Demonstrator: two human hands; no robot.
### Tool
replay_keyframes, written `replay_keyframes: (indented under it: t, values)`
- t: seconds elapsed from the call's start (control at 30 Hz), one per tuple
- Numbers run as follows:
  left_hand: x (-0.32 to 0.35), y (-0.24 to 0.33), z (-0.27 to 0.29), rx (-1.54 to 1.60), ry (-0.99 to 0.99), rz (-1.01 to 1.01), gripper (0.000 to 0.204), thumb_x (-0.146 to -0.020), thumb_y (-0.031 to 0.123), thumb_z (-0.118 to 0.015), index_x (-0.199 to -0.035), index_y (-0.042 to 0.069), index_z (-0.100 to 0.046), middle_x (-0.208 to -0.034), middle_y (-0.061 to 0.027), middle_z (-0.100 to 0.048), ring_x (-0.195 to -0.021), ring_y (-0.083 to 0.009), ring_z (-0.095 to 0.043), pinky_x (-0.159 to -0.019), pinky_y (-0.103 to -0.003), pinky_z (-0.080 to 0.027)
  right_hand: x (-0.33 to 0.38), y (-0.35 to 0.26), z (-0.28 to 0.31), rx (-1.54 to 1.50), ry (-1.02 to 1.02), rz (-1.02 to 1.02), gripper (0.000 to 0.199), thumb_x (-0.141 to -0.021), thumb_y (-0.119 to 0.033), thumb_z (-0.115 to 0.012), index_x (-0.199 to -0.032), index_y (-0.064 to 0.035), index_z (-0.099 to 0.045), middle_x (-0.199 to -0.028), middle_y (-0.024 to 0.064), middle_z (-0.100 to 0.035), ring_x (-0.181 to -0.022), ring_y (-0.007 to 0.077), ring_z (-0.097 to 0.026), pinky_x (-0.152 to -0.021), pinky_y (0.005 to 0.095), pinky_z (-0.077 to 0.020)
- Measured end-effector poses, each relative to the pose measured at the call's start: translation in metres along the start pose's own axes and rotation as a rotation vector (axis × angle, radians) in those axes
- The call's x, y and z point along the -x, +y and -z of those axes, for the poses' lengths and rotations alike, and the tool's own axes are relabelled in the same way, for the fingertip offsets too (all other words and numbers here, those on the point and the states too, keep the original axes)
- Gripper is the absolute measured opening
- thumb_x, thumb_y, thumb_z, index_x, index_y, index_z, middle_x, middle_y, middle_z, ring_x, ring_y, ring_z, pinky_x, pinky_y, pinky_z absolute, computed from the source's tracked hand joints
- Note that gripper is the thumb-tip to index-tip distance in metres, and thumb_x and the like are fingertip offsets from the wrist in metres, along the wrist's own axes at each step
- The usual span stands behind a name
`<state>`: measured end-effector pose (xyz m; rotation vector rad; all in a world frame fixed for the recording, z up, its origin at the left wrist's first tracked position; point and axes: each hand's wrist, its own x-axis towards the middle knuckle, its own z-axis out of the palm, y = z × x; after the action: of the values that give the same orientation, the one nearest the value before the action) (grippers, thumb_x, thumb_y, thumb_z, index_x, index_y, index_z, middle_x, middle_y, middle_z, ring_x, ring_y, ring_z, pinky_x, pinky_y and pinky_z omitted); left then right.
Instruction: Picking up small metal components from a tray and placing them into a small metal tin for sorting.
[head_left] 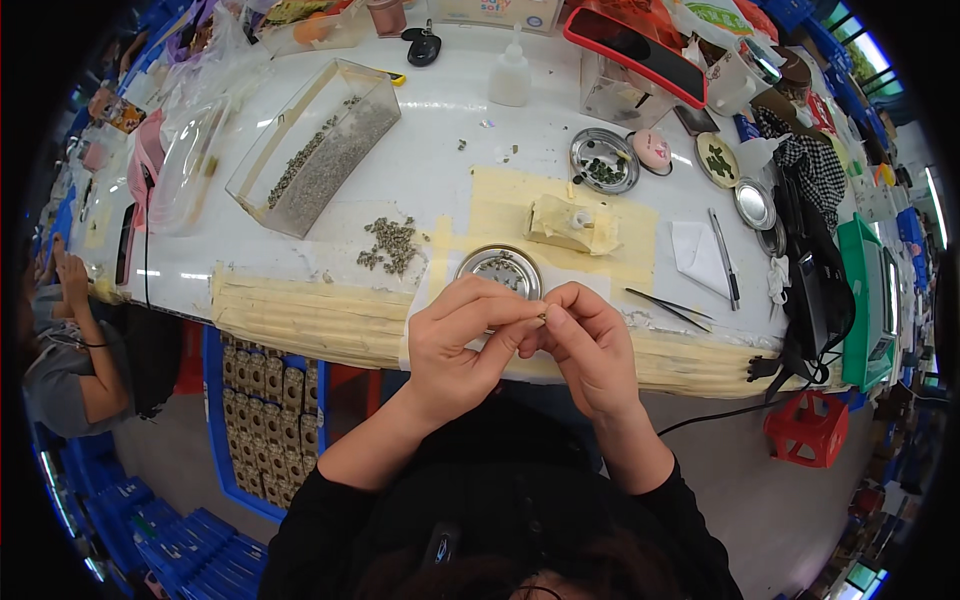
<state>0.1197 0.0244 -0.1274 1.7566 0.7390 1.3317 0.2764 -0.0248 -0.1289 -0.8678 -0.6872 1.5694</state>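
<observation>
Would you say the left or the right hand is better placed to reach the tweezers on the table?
Probably the right hand: the tweezers lie just to its right, while the left hand sits farther away, pinching the small part with it.

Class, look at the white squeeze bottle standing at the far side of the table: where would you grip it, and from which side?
Grip the white squeeze bottle round its wide lower body, reaching from the near side; it stands upright and its nozzle tapers too thin to hold.

We spot a red-cased phone point(634, 45) with a dark screen lying on a clear box at the table's far edge, and brown cartons point(262, 395) stacked in a blue crate underneath.
</observation>
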Motion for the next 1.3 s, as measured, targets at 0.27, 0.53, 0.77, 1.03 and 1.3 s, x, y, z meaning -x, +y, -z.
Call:
replay_keyframes:
  t: [0.27, 0.53, 0.77, 1.03, 1.3]
  values:
    - [-0.008, -0.001, 0.005, -0.262, -0.036, -0.249, 0.027, -0.071, -0.008, -0.072, -0.097, -0.001, -0.071, -0.087, -0.0095, -0.066, -0.073, -0.0229, -0.062, -0.063, -0.03, -0.051, 0.0, -0.003, -0.003, 0.186, 0.037, 0.169, 0.01, -0.097, -0.007, -0.061, -0.101, 0.0019, -0.059, -0.09, 0.0069, -0.067, -0.083, 0.0121, -0.066, -0.079, 0.027, -0.0548]
    - [-0.007, 0.013, 0.011, -0.625, -0.147, -0.357, 0.025, -0.068, -0.01, -0.075, -0.091, -0.001, -0.07, -0.084, -0.0089, -0.064, -0.072, -0.0256, -0.062, -0.06, -0.034, -0.051, -0.001, -0.004, -0.005, 1.087, 0.106, 0.757, 0.009, -0.086, 0.001, -0.07, -0.093, 0.0013, -0.065, -0.085, 0.0077, -0.068, -0.079, 0.0124, -0.066, -0.07, 0.0286, -0.0532]
    - [-0.009, 0.007, 0.009, -0.357, -0.109, -0.3, 0.03, -0.066, -0.009, -0.073, -0.094, 0.0, -0.071, -0.085, -0.008, -0.066, -0.073, -0.0246, -0.062, -0.063, -0.032, -0.05, 0.004, -0.003, 0.003, 0.343, 0.047, 0.219, 0.008, -0.093, -0.005, -0.064, -0.097, 0.0016, -0.062, -0.087, 0.0073, -0.068, -0.08, 0.0131, -0.066, -0.074, 0.0285, -0.0542]
    - [-0.002, -0.005, 0.0, -0.137, -0.045, -0.189, 0.025, -0.072, -0.007, -0.075, -0.095, 0.002, -0.073, -0.085, -0.0063, -0.067, -0.073, -0.0216, -0.063, -0.064, -0.03, -0.049, 0.004, -0.001, 0.01, 0.0, -0.032, 0.018, 0.013, -0.098, -0.009, -0.059, -0.105, 0.0021, -0.06, -0.093, 0.0084, -0.068, -0.086, 0.0143, -0.068, -0.081, 0.028, -0.0554]
    - [-0.009, 0.005, 0.004, -0.296, -0.049, -0.256, 0.025, -0.072, -0.003, -0.077, -0.096, 0.001, -0.073, -0.084, -0.0067, -0.066, -0.071, -0.0216, -0.063, -0.062, -0.031, -0.049, 0.003, -0.004, 0.006, 0.112, -0.046, 0.136, 0.011, -0.097, -0.004, -0.059, -0.105, 0.0034, -0.06, -0.097, 0.0094, -0.067, -0.089, 0.0152, -0.068, -0.081, 0.0284, -0.0563]
